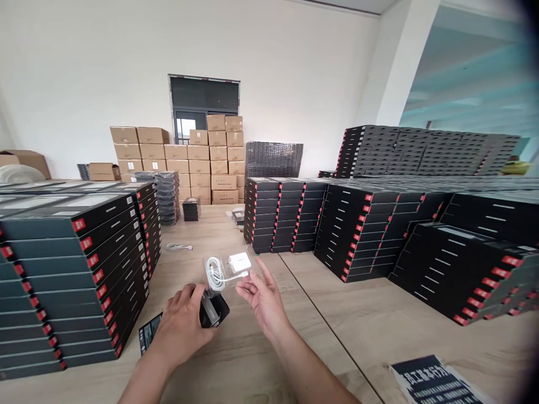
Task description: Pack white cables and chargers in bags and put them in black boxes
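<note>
Left hand wrapped round a small black box, right hand spread open just beside the clear tray holding a white charger and coiled cable above the box (the stacked black boxes nearby lie shut)

A left hand grips a small rectangular cardboard box above the wooden worktop. Just above that box is a clear plastic tray holding a plug charger and a coiled cable. An open right hand is just beside the tray. Tall stacks of flat cardboard boxes stand left of the hands, with more stacks to the right. A loose cable lies on the worktop beside the left stacks, and a printed paper sheet lies at the front right. Stacked corrugated cartons stand farther back, before a wall, below a window.
</note>
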Action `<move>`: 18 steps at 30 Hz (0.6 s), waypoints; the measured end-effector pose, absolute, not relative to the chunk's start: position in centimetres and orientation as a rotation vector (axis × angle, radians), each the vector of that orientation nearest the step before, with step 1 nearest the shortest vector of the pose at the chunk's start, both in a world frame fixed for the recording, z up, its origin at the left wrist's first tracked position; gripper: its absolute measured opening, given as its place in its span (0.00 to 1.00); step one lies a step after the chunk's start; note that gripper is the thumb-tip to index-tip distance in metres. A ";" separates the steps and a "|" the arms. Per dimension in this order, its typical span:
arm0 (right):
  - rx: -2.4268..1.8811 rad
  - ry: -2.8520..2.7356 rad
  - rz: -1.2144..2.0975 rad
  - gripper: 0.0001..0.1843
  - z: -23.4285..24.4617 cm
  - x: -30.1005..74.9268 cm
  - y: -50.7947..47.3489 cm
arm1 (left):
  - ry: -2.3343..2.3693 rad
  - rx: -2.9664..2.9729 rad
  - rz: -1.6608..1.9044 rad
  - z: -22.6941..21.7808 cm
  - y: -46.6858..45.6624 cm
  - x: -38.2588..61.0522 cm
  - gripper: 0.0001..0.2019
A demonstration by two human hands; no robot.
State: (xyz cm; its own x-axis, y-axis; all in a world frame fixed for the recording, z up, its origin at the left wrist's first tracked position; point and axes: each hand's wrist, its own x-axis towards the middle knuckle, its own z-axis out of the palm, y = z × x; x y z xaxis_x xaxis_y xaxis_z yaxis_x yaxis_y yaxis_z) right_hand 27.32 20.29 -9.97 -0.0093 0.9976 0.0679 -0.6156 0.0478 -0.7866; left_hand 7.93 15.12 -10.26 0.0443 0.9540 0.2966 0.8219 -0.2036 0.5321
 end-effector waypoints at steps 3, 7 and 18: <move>-0.681 -0.796 1.338 0.41 -9.9 27.2 20.0 | 1.919 2.178 0.741 -9.9 15.0 8.4 0.32; -0.754 -0.882 1.248 0.43 -10.2 27.1 20.1 | 2.126 2.219 0.785 -9.8 15.3 8.4 0.39; -0.765 -1.215 1.245 0.40 -8.7 29.2 20.2 | 1.886 2.259 1.178 -9.9 15.7 7.5 0.43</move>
